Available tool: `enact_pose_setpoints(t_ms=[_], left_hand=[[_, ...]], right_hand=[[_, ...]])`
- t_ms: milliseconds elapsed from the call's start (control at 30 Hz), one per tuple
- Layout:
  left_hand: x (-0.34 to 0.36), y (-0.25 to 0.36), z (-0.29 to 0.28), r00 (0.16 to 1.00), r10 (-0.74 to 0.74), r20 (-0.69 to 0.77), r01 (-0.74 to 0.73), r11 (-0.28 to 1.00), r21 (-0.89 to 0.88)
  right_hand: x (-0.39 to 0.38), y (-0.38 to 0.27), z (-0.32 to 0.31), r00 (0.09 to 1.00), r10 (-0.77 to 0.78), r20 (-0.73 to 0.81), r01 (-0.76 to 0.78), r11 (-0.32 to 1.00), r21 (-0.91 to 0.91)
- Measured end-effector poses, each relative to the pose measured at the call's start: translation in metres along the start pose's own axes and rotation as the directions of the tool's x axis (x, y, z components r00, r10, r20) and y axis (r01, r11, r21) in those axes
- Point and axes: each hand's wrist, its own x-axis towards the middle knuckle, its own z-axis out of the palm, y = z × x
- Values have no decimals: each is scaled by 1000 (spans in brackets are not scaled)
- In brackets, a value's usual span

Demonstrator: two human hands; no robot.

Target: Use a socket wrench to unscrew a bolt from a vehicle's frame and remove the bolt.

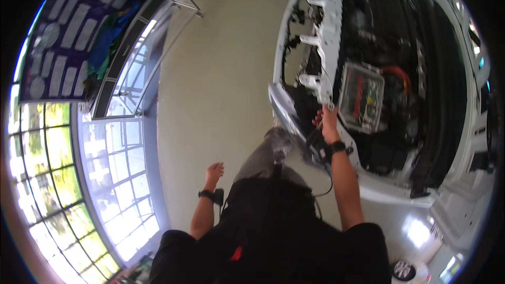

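**Front crossmember exposed and in place; progress partly legible**

The white front crossmember (330, 47) is seen uncovered along the nose of the car (392, 195). At its near end the right hand (329, 121) is curled; whether anything is gripped cannot be told. The left hand (214, 172) is held well apart, loosely open, empty. Behind, a clear-topped box (362, 97) is seated in the engine bay (379, 152). Fastening done or left: not discernible.

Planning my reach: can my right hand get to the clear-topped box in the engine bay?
Probably yes; your right hand is at the white frame just beside the box, whose top looks unobstructed.
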Motion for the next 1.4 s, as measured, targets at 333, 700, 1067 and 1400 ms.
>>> enact_pose_setpoints(t_ms=[333,700,1067,1400], left_hand=[[-24,-89,-37,950,-307,-56,282,923,-262],[38,34,24,997,-46,59,47,999,-6],[138,91,-33,998,48,48,-47,998,-37],[170,81,-50,952,-231,202,240,970,-25]], right_hand=[[20,-7,-10,902,-419,-103,319,809,-494],[16,-76,-37,886,-94,454,461,285,-841],[27,-115,-9,683,478,553,729,-395,-559],[63,-128,18,519,826,218,849,-469,-245]])
